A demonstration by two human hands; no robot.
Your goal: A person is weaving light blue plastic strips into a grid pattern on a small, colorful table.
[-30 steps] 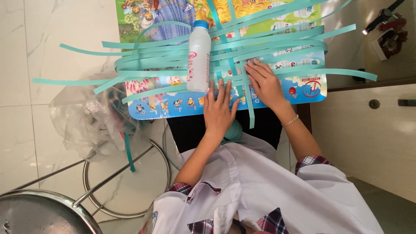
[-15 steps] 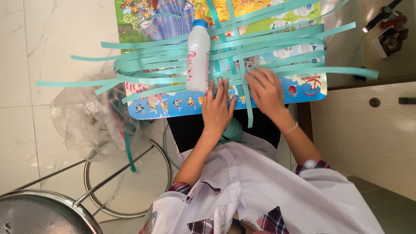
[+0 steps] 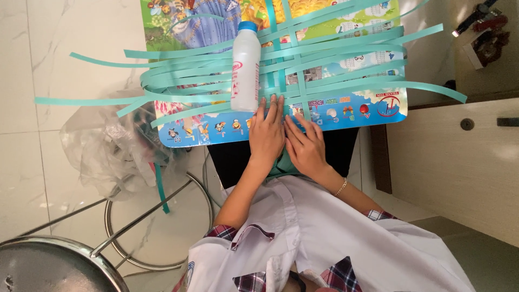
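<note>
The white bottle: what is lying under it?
Teal paper strips pass under the white bottle, on a colourful picture board. How the strips cross beneath it is covered. Both hands press strips beside it.

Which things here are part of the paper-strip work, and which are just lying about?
In hand:
left hand and right hand, flat on the strips
long teal paper strips, laid crosswise
colourful picture board under them
white plastic bottle with blue cap, lying on the strips

Lying about:
crumpled clear plastic bag
metal wire stool frame
steel pot rim
</note>
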